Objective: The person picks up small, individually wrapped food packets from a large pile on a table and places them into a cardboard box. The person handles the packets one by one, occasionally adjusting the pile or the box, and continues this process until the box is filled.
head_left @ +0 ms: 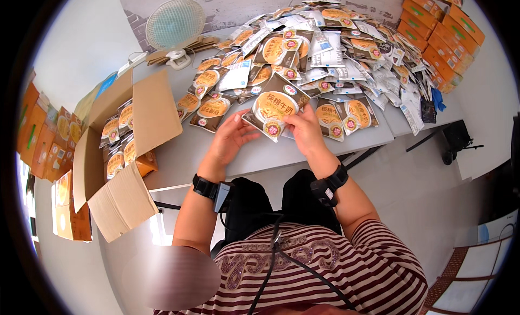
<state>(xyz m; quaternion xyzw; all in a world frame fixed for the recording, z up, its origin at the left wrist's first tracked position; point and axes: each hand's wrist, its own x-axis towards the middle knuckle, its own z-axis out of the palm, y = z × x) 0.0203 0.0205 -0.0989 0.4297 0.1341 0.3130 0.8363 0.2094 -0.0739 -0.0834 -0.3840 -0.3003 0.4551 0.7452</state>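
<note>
A brown food packet (275, 104) with an orange bowl picture is tilted over the table's near edge. My right hand (306, 132) grips its lower right side, thumb on the front. Close to the packet's lower left corner, my left hand (232, 138) has its fingers apart and holds nothing; whether a fingertip touches the corner I cannot tell. Similar packets (214, 110) lie flat just beyond my left hand, and more (357, 115) lie to the right of my right hand. An open cardboard box (157, 110) on the left holds several such packets (115, 164).
A large heap of packets (330, 55) covers the back of the grey table (244, 162). A fan (176, 27) stands at the back left. Orange cartons are stacked at the far right (441, 44) and far left (46, 144). One box flap (123, 204) hangs outward towards me.
</note>
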